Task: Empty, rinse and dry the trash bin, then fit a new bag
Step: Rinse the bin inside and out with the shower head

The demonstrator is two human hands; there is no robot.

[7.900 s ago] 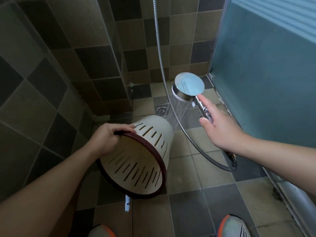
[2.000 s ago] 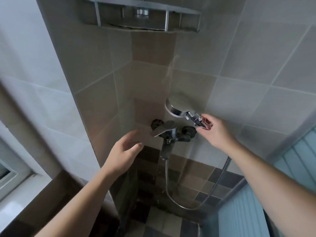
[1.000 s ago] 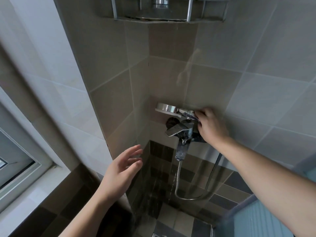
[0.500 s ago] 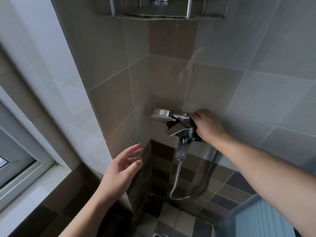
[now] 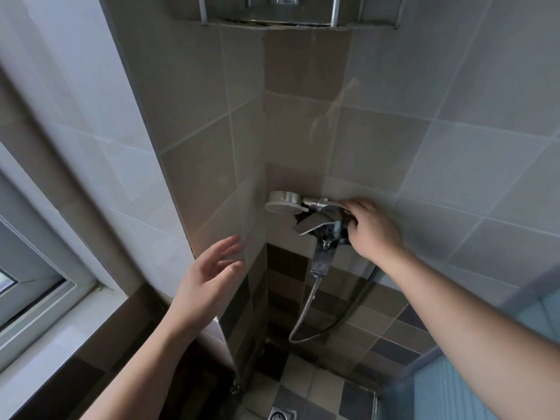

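The trash bin is out of view. A chrome shower head (image 5: 283,204) lies flat across the top of the wall faucet (image 5: 318,225), face down. My right hand (image 5: 371,230) holds the shower head's handle at the faucet, fingers curled round it. My left hand (image 5: 209,280) hovers in the air left of the faucet, fingers straight and spread, holding nothing. The metal hose (image 5: 304,307) loops down from the faucet towards the floor. No water comes from the shower head.
A metal corner shelf (image 5: 285,13) hangs high above the faucet. A window frame and sill (image 5: 45,307) are at the left. The floor drain (image 5: 280,415) sits at the bottom, beside a blue glass door (image 5: 497,368) at the right.
I looked up from the floor and the bin. My right hand carried the shower head to the faucet and laid it flat there. My left hand let go of the bin and stays raised.
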